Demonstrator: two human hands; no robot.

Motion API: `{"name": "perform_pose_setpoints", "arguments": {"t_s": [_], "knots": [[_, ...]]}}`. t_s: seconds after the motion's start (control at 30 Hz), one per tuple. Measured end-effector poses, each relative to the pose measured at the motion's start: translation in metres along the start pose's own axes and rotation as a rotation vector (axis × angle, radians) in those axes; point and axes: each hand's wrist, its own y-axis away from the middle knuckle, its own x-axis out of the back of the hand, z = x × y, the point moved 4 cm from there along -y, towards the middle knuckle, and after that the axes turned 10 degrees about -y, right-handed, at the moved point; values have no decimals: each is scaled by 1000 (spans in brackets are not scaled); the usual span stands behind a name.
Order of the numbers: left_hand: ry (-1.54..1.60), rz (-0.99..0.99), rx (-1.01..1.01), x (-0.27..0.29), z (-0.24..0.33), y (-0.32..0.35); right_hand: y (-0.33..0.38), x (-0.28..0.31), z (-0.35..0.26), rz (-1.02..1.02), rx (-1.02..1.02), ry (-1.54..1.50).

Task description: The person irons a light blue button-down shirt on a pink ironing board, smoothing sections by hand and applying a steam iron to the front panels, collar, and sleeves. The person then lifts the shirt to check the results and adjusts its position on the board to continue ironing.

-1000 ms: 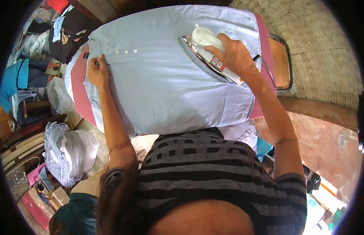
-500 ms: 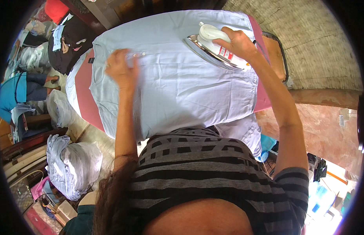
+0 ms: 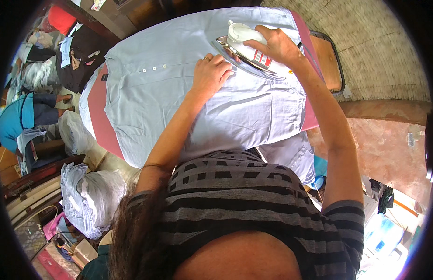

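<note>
A pale blue-grey shirt [image 3: 151, 100] with a short row of white buttons lies spread over the ironing board [image 3: 102, 105], its neckline to the left. My right hand [image 3: 278, 45] is wrapped round the handle of a white iron [image 3: 242, 35] with a shiny metal soleplate edge. The iron rests on the right part of the shirt, its pointed end toward upper left. Just left of the iron, my left hand [image 3: 211, 73] presses on the shirt with curled fingers, seemingly pinching the cloth. Its fingertips are partly hidden.
A bundle of clothes in clear plastic [image 3: 97, 196] stands at lower left. Dark clothes [image 3: 83, 60] are piled beyond the board's left end. Another person in a blue top [image 3: 18, 119] bends over at far left. A black-framed brown panel [image 3: 327, 60] adjoins the board's right end.
My left hand has moved right, from beside the buttons to close by the iron, and its fingers have curled. The iron in my right hand has shifted slightly left and up in view.
</note>
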Motion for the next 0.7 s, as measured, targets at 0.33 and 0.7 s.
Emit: {"name": "perform_pose_setpoints", "arguments": {"t_s": [0.33, 0.7], "knots": [[-29, 6, -88, -8, 2, 2, 5, 0, -4, 55, -39, -3], [50, 49, -123, -5, 1, 6, 19, -8, -13, 138, -165, 19]]}}
